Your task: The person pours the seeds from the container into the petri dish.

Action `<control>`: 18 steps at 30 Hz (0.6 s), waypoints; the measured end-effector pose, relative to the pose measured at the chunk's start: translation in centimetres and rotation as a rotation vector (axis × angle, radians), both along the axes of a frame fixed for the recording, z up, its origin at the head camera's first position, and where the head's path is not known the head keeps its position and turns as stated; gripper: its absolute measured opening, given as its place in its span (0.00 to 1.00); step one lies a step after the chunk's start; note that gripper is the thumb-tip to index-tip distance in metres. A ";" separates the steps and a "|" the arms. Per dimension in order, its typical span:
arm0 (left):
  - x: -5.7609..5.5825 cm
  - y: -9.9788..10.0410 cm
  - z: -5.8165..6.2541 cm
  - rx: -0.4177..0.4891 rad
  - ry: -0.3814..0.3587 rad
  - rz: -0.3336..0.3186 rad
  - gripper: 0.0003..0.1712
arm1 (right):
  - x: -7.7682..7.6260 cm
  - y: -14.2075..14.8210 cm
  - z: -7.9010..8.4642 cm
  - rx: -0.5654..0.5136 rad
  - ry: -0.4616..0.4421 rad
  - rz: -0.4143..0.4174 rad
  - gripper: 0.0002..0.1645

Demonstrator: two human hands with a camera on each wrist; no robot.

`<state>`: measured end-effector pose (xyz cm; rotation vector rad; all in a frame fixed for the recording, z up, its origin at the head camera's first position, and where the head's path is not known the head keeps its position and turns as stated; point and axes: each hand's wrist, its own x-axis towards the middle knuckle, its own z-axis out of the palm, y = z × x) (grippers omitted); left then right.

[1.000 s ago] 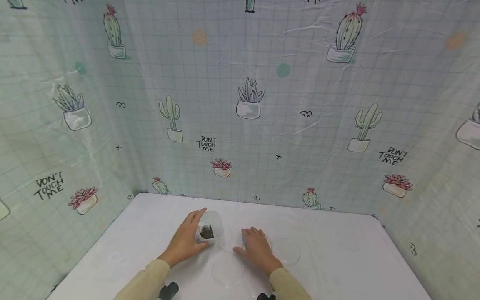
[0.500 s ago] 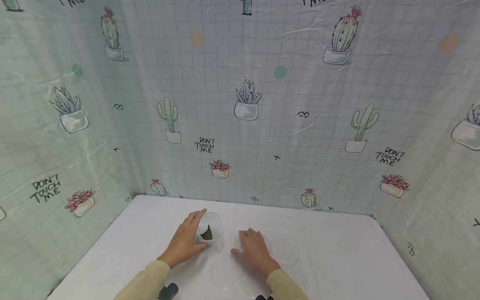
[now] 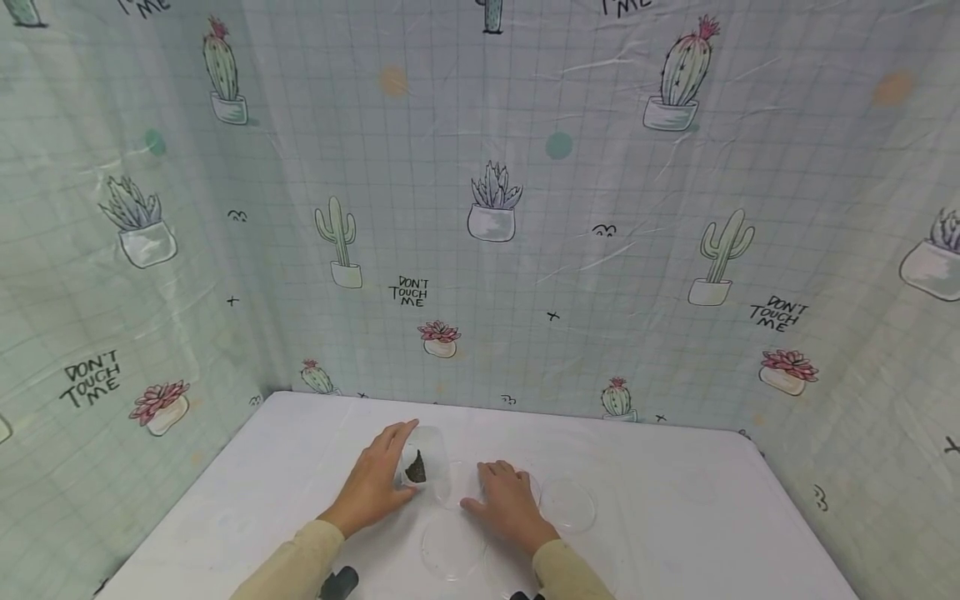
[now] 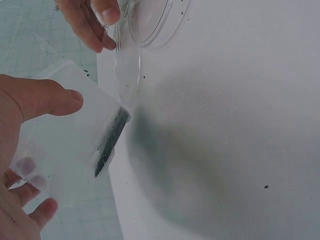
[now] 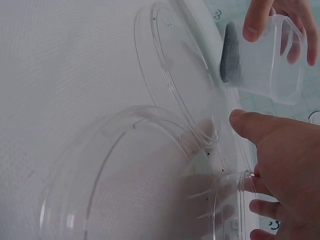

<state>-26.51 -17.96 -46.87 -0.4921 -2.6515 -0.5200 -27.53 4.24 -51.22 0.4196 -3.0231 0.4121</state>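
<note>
My left hand (image 3: 375,483) grips a clear plastic tub (image 3: 431,450) between thumb and fingers, tilted above the table at left of centre. Small dark grains (image 4: 111,142) are gathered along the tub's bottom in the left wrist view. To its right, my right hand (image 3: 510,504) hovers low over a clear petri dish (image 3: 535,487), thumb spread out to the left. The right wrist view has its fingers stretched beside that dish's wall (image 5: 230,200), with the thumb apart from it. Just below the tub lies another petri dish (image 3: 452,492).
Two more clear petri dishes lie nearby, a front dish (image 3: 453,546) and a right-hand dish (image 3: 568,505). A few dark specks (image 4: 266,187) dot the white table (image 3: 697,517). A cactus-print curtain (image 3: 555,275) encloses the back and sides.
The dark grains have shifted inside the tub into a narrower patch as its tilt changed slightly. Both hands stay nearly in place.
</note>
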 end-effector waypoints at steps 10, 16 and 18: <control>-0.2 0.5 0.4 -0.018 0.005 -0.012 0.60 | -0.3 0.0 -0.5 -0.001 0.023 0.025 0.46; -0.3 0.5 0.4 -0.037 0.007 -0.026 0.59 | -0.4 -0.2 -0.7 -0.003 0.025 0.033 0.46; -0.4 0.5 0.4 -0.039 0.004 -0.032 0.59 | -0.3 -0.2 -0.6 -0.004 0.027 0.036 0.46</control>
